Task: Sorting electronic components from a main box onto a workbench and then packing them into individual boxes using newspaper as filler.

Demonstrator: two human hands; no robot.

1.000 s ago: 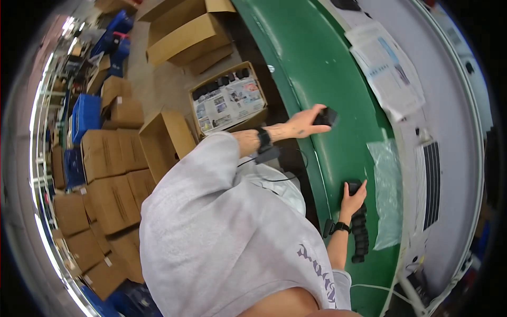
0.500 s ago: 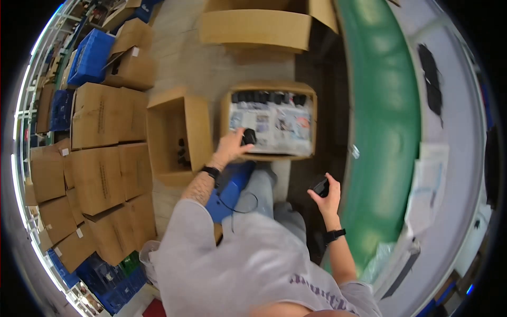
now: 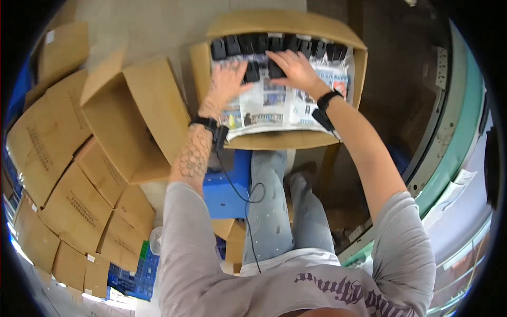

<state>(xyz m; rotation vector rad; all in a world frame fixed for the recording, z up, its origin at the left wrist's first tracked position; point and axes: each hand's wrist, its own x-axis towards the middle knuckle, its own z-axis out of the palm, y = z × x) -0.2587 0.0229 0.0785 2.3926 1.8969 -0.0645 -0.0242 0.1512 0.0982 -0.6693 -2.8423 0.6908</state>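
Both my hands reach into an open cardboard box (image 3: 288,140) lined with printed newspaper (image 3: 274,113). My left hand (image 3: 228,82) is closed on a black plastic block (image 3: 253,72), thumb and fingers along its left side. Just to the right, my right hand (image 3: 298,71) grips a second black block (image 3: 274,68), its fingers reaching over the top. Both held blocks are over the newspaper, close below a row of similar black blocks (image 3: 247,44) along the far wall. What exactly the blocks are, I cannot make out.
An open, taller cardboard box (image 3: 158,113) stands left of the lined one. Stacked closed cartons (image 3: 76,206) fill the left side. A blue plastic stool or crate (image 3: 227,193) sits by my legs, and a green-edged conveyor (image 3: 443,174) runs along the right.
My view has tilted and come closer to the lined box. My right hand has brought its black block from beside the conveyor into the box, next to the left hand's block.
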